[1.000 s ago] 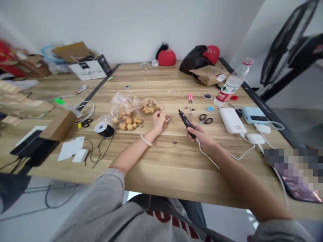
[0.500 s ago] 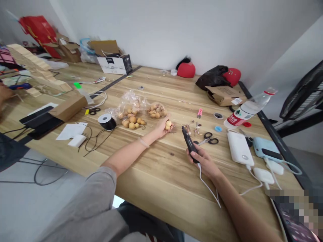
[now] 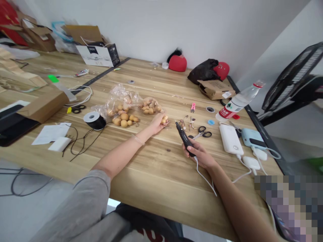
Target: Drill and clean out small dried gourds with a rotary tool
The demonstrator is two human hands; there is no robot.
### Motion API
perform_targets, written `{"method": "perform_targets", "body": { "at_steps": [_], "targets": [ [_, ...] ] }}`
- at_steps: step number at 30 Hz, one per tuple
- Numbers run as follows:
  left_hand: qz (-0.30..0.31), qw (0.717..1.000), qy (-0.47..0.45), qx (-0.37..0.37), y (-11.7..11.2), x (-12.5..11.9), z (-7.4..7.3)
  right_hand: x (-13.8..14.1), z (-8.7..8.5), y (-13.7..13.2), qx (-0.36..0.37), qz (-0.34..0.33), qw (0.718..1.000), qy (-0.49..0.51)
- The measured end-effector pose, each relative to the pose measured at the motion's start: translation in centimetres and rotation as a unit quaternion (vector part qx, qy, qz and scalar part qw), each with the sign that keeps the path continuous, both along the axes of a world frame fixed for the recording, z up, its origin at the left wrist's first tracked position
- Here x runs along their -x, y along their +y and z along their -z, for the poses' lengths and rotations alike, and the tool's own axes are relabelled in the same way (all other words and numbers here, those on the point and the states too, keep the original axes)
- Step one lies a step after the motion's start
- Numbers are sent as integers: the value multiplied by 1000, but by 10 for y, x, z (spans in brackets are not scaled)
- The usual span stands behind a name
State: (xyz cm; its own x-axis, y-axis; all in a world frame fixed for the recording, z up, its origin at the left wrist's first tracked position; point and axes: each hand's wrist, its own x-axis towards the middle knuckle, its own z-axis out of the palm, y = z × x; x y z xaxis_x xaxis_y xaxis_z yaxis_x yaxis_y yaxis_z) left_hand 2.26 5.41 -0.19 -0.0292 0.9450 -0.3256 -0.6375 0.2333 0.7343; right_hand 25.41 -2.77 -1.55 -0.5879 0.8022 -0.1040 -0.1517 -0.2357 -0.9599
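My left hand (image 3: 156,125) is closed around a small tan two-lobed gourd (image 3: 164,119), just above the table. A thin stick-like piece pokes out beside its fingers; I cannot tell what it is. In my right hand (image 3: 200,155) is a black pen-shaped rotary tool (image 3: 184,137), a white cable running from its lower end. Its tip points up and left, apart from the gourd. Several similar gourds (image 3: 124,120) lie left of my left hand, some inside clear plastic bags (image 3: 119,95). Small tool bits (image 3: 192,122) and black-handled scissors (image 3: 202,132) lie beyond the rotary tool.
A plastic bottle (image 3: 238,102) stands at the right near a white power bank (image 3: 230,138) and a light blue one (image 3: 253,137). A black thread spool (image 3: 95,121) sits left. Boxes (image 3: 97,53) stand behind; a fan (image 3: 295,77) is at right.
The view has turned to the right, so everything on the table sits further left. Both hands keep their hold on the gourd and the rotary tool, with little movement over the table.
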Motion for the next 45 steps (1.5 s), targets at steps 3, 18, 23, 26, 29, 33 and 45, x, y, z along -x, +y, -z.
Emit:
{"method": "perform_targets", "body": {
  "at_steps": [3,18,23,26,29,33,45],
  "targets": [
    [-4,1000,7,-21,-2,-1,2,2,0,-1,-8,13,1000,-6],
    [58,997,-26,30,3,5,-1,7,-2,-17,-69,42,995,-61],
    [66,996,-38,50,1,5,-2,9,2,-22,-71,26,994,-73],
    [71,995,-40,50,0,5,-1,10,2,-26,-68,19,994,-88],
    [72,995,-40,49,-1,5,-2,12,0,-31,-87,32,989,-117],
    [69,995,-44,50,-3,4,-5,16,-2,-39,-103,57,982,-147],
    [109,988,-107,34,-16,-7,-6,27,-5,-58,-165,79,963,-199]
  ]
}}
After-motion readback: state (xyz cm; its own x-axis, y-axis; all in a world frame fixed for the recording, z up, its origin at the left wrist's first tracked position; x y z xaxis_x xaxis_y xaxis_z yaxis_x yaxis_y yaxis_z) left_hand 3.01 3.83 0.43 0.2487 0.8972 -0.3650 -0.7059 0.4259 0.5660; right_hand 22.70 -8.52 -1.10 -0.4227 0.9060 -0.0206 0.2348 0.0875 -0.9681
